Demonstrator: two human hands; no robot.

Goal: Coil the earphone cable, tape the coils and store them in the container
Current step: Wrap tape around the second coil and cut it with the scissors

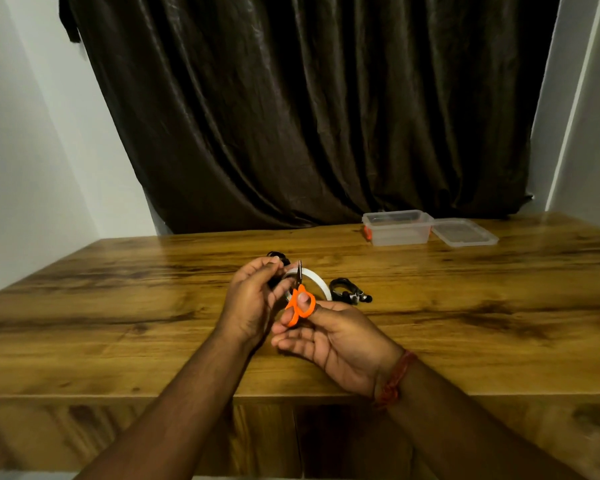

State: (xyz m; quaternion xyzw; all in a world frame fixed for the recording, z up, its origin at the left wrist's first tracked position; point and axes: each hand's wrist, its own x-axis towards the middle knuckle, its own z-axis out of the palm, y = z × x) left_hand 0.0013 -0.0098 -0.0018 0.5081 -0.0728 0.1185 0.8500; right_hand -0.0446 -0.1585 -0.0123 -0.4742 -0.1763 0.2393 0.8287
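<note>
Near the middle of the frame, the person's right hand [329, 341] is holding a small pair of orange-handled scissors [299, 299] with thin metal blades, the thumb pushed through one orange loop while the other fingers are lying fairly straight beneath the handles. The blades are pointing up and away, pressed together or nearly so, with their tips sitting just at the rim of a white ring-shaped roll of tape [312, 277].

The left hand [253, 299] is sitting just left of the scissors, its fingers curled and pinching a black coiled earphone cable [280, 258], only part of which is showing above and beside the fingertips. The roll of tape is lying between the two hands; whether the left hand is also touching it cannot be told.

A second black coiled earphone set [347, 292], with its earbuds showing, is resting on the brown wood-grain tabletop [118, 323] just right of the tape.

Toward the upper right of the tabletop, a clear rectangular plastic container [397, 227] is standing open, well apart from the hands, with its clear flat lid [464, 232] lying just beside it on the right. A dark pleated curtain [309, 98] is hanging behind the tabletop.
</note>
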